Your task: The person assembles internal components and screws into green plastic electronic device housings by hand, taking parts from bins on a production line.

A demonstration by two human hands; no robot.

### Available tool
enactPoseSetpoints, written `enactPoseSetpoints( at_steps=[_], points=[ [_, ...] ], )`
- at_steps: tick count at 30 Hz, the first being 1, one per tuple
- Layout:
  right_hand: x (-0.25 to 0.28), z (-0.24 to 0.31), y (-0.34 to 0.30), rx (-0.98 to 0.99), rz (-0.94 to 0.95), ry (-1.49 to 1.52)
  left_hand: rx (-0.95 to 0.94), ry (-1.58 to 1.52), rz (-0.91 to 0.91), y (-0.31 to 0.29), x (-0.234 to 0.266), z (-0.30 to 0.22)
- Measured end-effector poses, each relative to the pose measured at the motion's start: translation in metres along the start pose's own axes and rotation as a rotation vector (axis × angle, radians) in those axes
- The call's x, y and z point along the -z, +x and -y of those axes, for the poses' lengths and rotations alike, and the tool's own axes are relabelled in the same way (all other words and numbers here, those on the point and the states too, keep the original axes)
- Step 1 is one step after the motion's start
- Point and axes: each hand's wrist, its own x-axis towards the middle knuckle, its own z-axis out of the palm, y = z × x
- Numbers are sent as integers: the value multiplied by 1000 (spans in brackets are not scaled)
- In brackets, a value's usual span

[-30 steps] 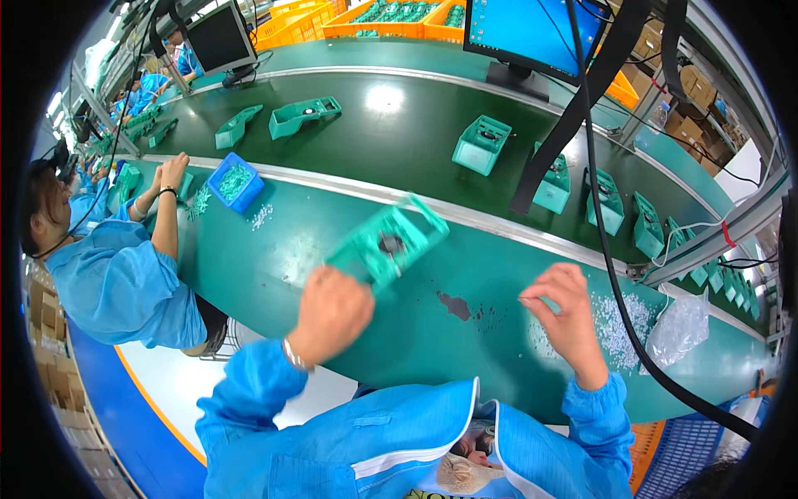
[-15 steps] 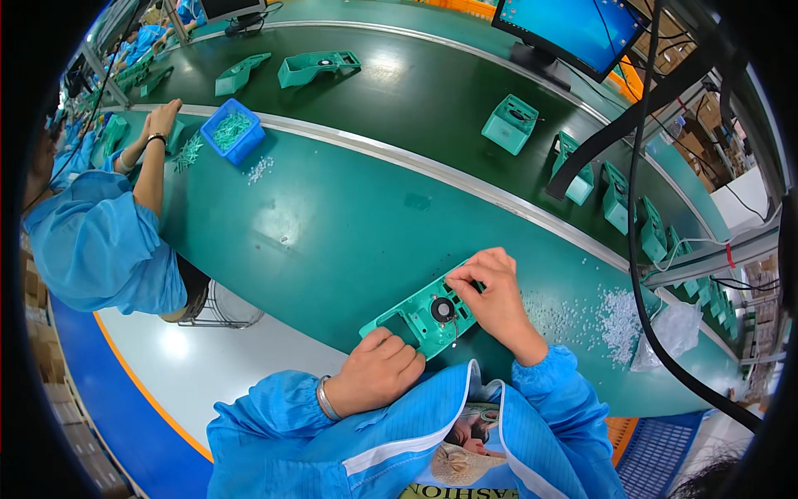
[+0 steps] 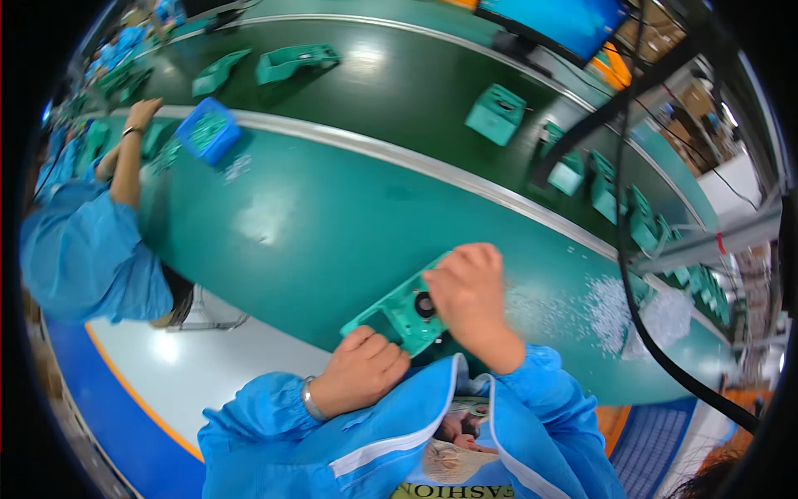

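A green plastic housing [image 3: 391,314] lies slantwise on the table before me, its hollow inner side up. Set into it is a round black part like a small speaker [image 3: 425,304], partly covered by my hand. My left hand [image 3: 363,373] is closed round the near left end of the housing. My right hand [image 3: 468,291] is over the far right end, back of the hand up and fingers curled down onto it. The fingertips are hidden, so whatever they pinch cannot be made out.
Small white pieces [image 3: 608,312] lie scattered to the right beside a clear plastic bag [image 3: 661,324]. A black cable [image 3: 629,274] hangs in front. More green housings [image 3: 496,115] stand on the dark belt beyond the metal rail. At left, a co-worker [image 3: 91,241] sits near a blue bin [image 3: 208,131].
My right hand has turned from a pinch at the housing's far edge to lie over its right end, covering more of it. The whole view has shifted slightly.
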Motion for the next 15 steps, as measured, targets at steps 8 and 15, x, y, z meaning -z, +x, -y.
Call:
enactPoseSetpoints(
  at_steps=[8,15],
  points=[
    [4,15,-15,-29,85,6,23,77,44,2,0,-2],
    [52,-27,-36,-192,10,-5,58,84,-20,5,-8,-5]
  ],
)
